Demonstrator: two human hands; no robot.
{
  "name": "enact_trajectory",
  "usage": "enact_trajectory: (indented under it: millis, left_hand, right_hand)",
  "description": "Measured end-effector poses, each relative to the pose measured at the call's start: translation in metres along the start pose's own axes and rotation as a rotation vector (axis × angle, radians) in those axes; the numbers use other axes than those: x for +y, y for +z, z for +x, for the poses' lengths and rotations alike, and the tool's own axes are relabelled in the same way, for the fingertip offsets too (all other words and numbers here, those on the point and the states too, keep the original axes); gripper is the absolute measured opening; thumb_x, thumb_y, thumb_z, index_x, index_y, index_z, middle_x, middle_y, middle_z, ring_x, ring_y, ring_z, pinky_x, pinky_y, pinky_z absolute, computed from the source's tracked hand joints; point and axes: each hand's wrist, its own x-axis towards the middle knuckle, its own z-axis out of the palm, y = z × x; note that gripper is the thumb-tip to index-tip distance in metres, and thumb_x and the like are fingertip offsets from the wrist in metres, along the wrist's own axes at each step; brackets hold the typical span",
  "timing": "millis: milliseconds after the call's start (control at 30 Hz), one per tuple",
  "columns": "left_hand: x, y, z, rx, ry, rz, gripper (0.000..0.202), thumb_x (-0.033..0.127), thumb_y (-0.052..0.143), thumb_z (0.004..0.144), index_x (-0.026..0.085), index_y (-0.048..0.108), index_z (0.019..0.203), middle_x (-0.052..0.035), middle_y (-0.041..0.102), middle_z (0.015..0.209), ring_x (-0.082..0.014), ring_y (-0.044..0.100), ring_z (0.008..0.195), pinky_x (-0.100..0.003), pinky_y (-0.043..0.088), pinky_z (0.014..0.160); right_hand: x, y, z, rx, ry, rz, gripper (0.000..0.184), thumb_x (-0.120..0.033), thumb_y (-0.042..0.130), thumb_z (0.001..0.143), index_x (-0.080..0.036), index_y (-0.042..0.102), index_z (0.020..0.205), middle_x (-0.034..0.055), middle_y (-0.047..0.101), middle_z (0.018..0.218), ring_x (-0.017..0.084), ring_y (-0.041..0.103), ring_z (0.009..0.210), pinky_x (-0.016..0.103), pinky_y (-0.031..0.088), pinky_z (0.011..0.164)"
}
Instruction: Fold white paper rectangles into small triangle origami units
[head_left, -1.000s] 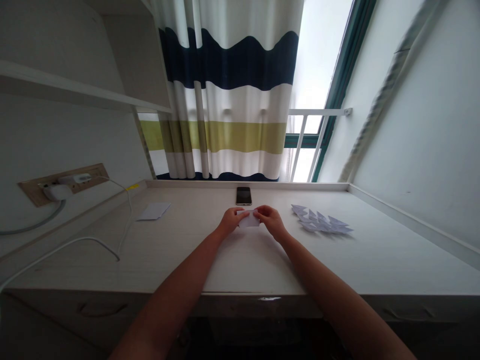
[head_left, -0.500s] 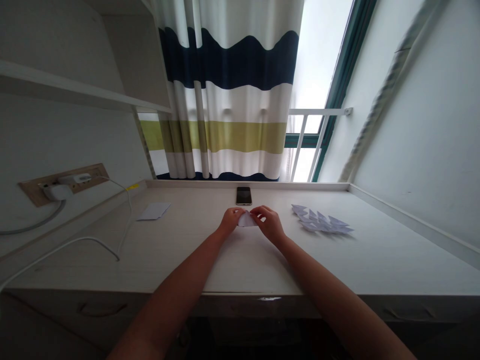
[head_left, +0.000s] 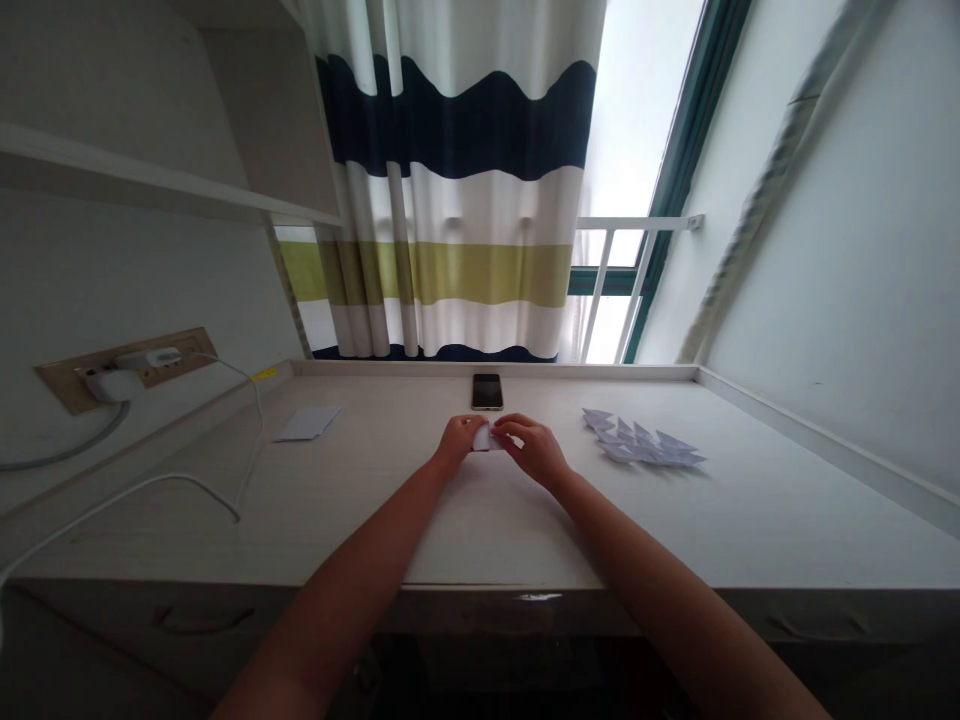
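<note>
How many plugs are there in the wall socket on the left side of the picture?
2. One plug is on the left, with a grey cable; the other plug is right of it, slightly higher, with a white cable. No other shows.

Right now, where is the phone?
In the head camera's view, the phone lies near the middle of the far edge of the desk, just beyond the paper in the person's fingers.

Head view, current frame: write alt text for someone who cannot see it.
A person's left hand and right hand handle a small white paper at a pale desk. A phone lies just beyond them, folded paper pieces to the right, flat white paper to the left.
</note>
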Motion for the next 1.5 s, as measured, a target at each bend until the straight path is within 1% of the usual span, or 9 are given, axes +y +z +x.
enact_trajectory:
  millis: [100, 300, 400, 600, 700, 933, 1100, 1233, 1500]
  left_hand:
    - [0.002, -0.002, 0.0, -0.047, -0.034, -0.058, 0.027, 0.036, 0.06, 0.064, 0.01, 0.058, 0.067, -0.0023, 0.056, 0.059, -0.0111, 0.051, 0.054, -0.026, 0.047, 0.049]
    - [0.002, -0.005, 0.0, -0.254, -0.102, -0.147, 0.029, 0.027, 0.069, 0.06, 0.01, 0.059, 0.081, -0.0079, 0.062, 0.079, -0.0165, 0.059, 0.073, -0.033, 0.052, 0.065]
    - [0.002, -0.004, -0.001, -0.245, -0.077, -0.081, 0.029, 0.023, 0.069, 0.06, 0.01, 0.059, 0.084, -0.0086, 0.063, 0.082, -0.0182, 0.059, 0.076, -0.033, 0.052, 0.065]
    - [0.0, -0.001, -0.002, -0.223, 0.012, 0.201, 0.021, 0.021, 0.067, 0.061, 0.008, 0.061, 0.076, -0.0076, 0.062, 0.073, -0.0163, 0.06, 0.068, -0.027, 0.05, 0.056]
    - [-0.002, 0.0, -0.001, -0.237, 0.037, 0.25, 0.017, 0.02, 0.065, 0.062, 0.008, 0.062, 0.074, -0.0067, 0.063, 0.07, -0.0143, 0.059, 0.065, -0.026, 0.05, 0.057]
    - [-0.005, -0.001, 0.002, -0.257, 0.052, 0.314, 0.016, 0.022, 0.064, 0.063, 0.009, 0.063, 0.072, -0.0067, 0.064, 0.069, -0.0134, 0.058, 0.062, -0.022, 0.048, 0.051]
    - [-0.001, 0.001, -0.002, -0.264, 0.047, 0.262, 0.017, 0.02, 0.065, 0.063, 0.008, 0.063, 0.075, -0.0071, 0.064, 0.071, -0.014, 0.06, 0.065, -0.024, 0.05, 0.056]
    - [0.001, 0.001, -0.003, -0.225, 0.041, 0.215, 0.021, 0.021, 0.067, 0.062, 0.008, 0.063, 0.077, -0.0072, 0.065, 0.073, -0.0153, 0.061, 0.067, -0.026, 0.051, 0.058]
    - [0.001, 0.001, -0.004, -0.223, 0.039, 0.21, 0.017, 0.017, 0.067, 0.061, 0.008, 0.062, 0.074, -0.0074, 0.065, 0.072, -0.0158, 0.061, 0.066, -0.028, 0.051, 0.058]
  right_hand:
    - [0.001, 0.0, 0.0, -0.002, 0.009, 0.022, 0.017, -0.02, 0.05, 0.078, -0.021, 0.066, 0.085, 0.0051, 0.064, 0.094, 0.015, 0.061, 0.078, 0.028, 0.048, 0.073]
    - [0.006, 0.001, 0.001, 0.045, 0.09, 0.186, 0.019, -0.019, 0.048, 0.077, -0.018, 0.065, 0.085, 0.007, 0.062, 0.092, 0.013, 0.059, 0.072, 0.027, 0.05, 0.066]
    - [0.008, 0.003, 0.001, 0.053, 0.158, 0.31, 0.017, -0.019, 0.049, 0.075, -0.018, 0.065, 0.081, 0.0068, 0.061, 0.088, 0.014, 0.059, 0.074, 0.027, 0.051, 0.065]
    - [0.013, 0.006, 0.004, 0.036, 0.502, 0.464, 0.017, -0.028, 0.058, 0.068, -0.016, 0.063, 0.079, 0.004, 0.063, 0.07, 0.014, 0.057, 0.064, 0.029, 0.048, 0.059]
    - [0.016, 0.006, 0.004, 0.027, 0.585, 0.516, 0.015, -0.029, 0.06, 0.065, -0.015, 0.062, 0.069, 0.0032, 0.062, 0.064, 0.014, 0.055, 0.059, 0.028, 0.045, 0.057]
    - [0.022, 0.009, 0.003, 0.042, 0.624, 0.624, 0.016, -0.031, 0.061, 0.063, -0.015, 0.061, 0.065, -0.0005, 0.058, 0.056, 0.011, 0.05, 0.053, 0.025, 0.04, 0.051]
    - [0.018, 0.004, 0.004, 0.028, 0.677, 0.72, 0.021, -0.033, 0.064, 0.062, -0.014, 0.063, 0.069, 0.0007, 0.06, 0.062, 0.011, 0.052, 0.056, 0.026, 0.043, 0.055]
    - [0.016, 0.0, 0.004, 0.001, 0.723, 0.797, 0.026, -0.038, 0.062, 0.065, -0.014, 0.064, 0.074, 0.0028, 0.063, 0.068, 0.012, 0.055, 0.062, 0.028, 0.044, 0.06]
    - [0.015, 0.0, 0.003, -0.01, 0.731, 0.811, 0.025, -0.037, 0.064, 0.063, -0.014, 0.064, 0.072, 0.0022, 0.063, 0.067, 0.012, 0.055, 0.06, 0.028, 0.044, 0.06]
